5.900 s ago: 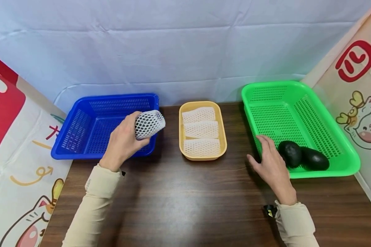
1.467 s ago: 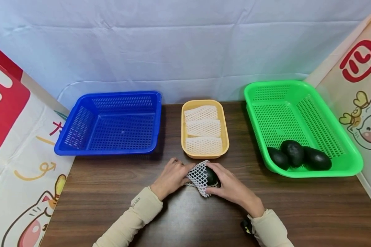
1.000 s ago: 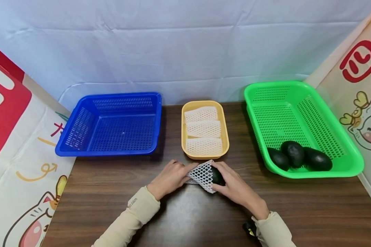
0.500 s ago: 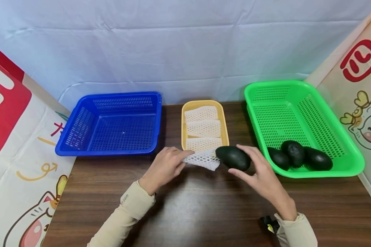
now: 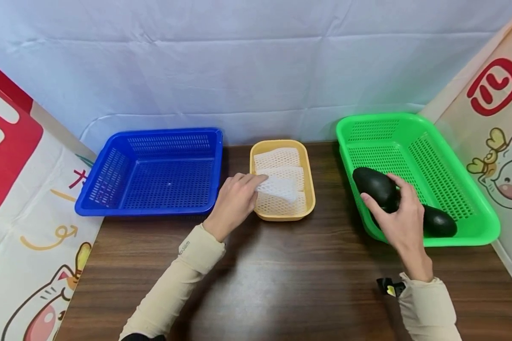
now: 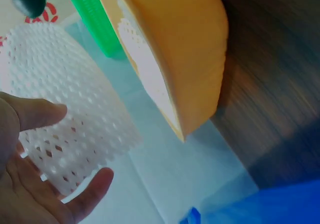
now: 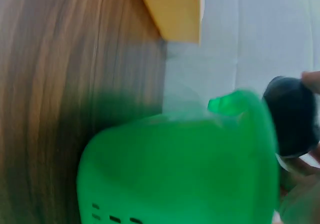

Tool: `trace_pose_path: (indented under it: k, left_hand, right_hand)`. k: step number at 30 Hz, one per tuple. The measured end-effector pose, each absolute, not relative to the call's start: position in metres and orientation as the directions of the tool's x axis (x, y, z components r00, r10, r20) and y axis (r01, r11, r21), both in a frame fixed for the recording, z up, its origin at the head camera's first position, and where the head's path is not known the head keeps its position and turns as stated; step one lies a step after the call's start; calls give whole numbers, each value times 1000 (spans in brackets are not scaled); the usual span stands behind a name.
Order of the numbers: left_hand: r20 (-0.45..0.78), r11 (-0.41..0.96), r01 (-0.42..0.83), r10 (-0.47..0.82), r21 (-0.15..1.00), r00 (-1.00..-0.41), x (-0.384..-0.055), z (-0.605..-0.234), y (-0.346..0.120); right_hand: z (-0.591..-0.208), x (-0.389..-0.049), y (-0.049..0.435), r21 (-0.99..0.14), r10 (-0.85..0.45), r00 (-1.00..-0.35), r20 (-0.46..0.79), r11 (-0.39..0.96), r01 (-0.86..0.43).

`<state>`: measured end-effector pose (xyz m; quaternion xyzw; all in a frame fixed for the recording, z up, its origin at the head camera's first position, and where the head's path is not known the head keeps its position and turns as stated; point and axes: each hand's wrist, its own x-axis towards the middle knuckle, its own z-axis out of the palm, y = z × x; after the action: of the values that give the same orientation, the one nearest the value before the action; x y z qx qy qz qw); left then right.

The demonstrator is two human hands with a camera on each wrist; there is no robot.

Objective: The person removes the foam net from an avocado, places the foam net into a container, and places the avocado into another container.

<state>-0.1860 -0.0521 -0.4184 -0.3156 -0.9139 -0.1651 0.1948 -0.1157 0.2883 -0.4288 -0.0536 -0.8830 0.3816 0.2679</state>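
My left hand (image 5: pixel 234 203) pinches a white foam net sleeve (image 5: pixel 281 188) above the yellow tray (image 5: pixel 311 189). More such sleeves (image 5: pixel 277 156) lie flat in that tray. In the left wrist view the held sleeve (image 6: pixel 60 74) hangs between thumb and fingers, with no fruit visible in it. My right hand (image 5: pixel 403 222) grips a dark green avocado (image 5: pixel 377 187) over the near left part of the green basket (image 5: pixel 465 177). Another avocado (image 5: pixel 440 221) lies in the basket; the hand and held fruit mostly hide the others there. The right wrist view shows the gripped avocado (image 7: pixel 290 116) beyond the basket rim, blurred.
A blue basket (image 5: pixel 170 210) stands to the left of the yellow tray on the brown wooden table (image 5: pixel 273 284). A pale cloth (image 5: pixel 256 71) hangs behind, and printed sheets (image 5: pixel 503 156) flank both sides.
The avocado has come out of the net sleeve. My right hand has carried it right to the green basket. My left hand has moved the sleeve up over the yellow tray.
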Motion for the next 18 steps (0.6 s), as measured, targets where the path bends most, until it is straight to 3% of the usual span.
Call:
trace_pose_path:
  k: [7, 18]
  left_hand:
    - [362, 772, 607, 521, 188, -773, -202, -432, -32]
    - [196, 819, 555, 526, 144, -827, -213, -463, -10]
  right_hand:
    - [-434, -134, 306, -644, 304, -933, 193, 757, 113]
    - [-449, -147, 317, -579, 303, -952, 52, 786, 218]
